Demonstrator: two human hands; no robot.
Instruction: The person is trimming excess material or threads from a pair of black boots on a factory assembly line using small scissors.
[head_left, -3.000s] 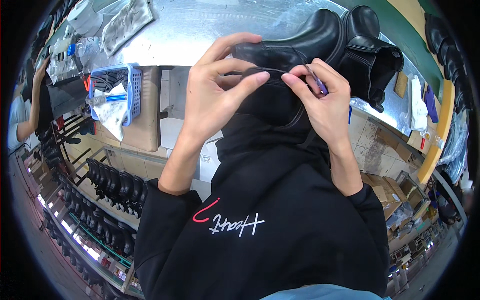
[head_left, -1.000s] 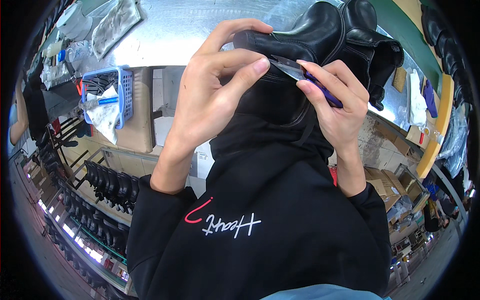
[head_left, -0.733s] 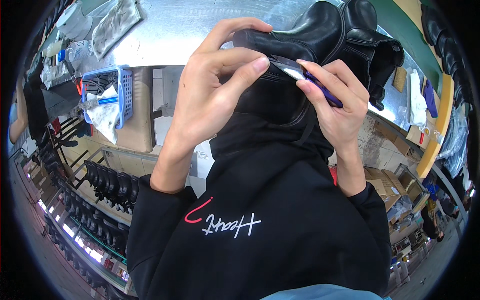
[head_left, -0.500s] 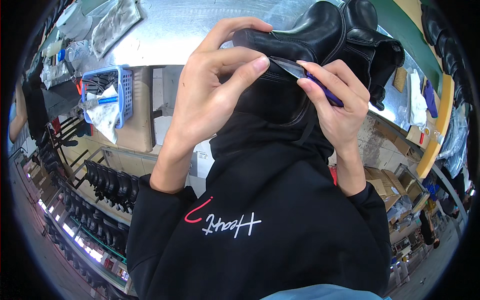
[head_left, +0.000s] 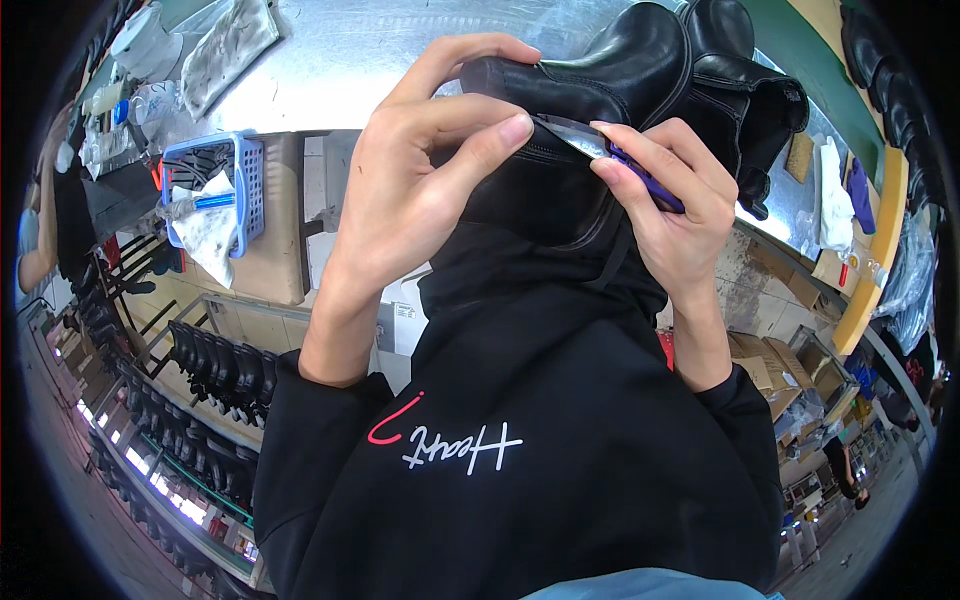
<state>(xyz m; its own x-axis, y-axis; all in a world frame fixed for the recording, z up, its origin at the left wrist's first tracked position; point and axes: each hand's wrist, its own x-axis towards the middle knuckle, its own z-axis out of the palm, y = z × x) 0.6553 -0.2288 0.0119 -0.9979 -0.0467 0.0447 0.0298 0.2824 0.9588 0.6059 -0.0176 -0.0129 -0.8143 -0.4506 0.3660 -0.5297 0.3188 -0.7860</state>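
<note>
A black leather boot point(head_left: 640, 60) with a zip along its shaft lies across my lap and the edge of the metal table. My left hand point(head_left: 415, 170) is closed at the boot's top end, fingers over the shaft. Its thumb and forefinger are pinched by the zip edge; whatever fine thing may be between them is too small to make out. In my right hand point(head_left: 680, 190) are small purple-handled scissors point(head_left: 648, 180), gripped between thumb and fingers. Their pointed blades lie along the zip edge, tips close to my left thumb. A second black boot point(head_left: 740, 90) rests beside the first.
The metal table point(head_left: 330, 60) spans the far side. On the left stands a blue plastic basket point(head_left: 252, 190) with a white rag and tools. Racks of black boots point(head_left: 225, 365) fill the lower left. At right lie a brush point(head_left: 800, 157), a white cloth point(head_left: 835, 195) and cardboard boxes point(head_left: 770, 375).
My left hand and the scissors' tips have shifted very slightly left, with both holds unchanged. At the far left edge, another person's arm has moved.
</note>
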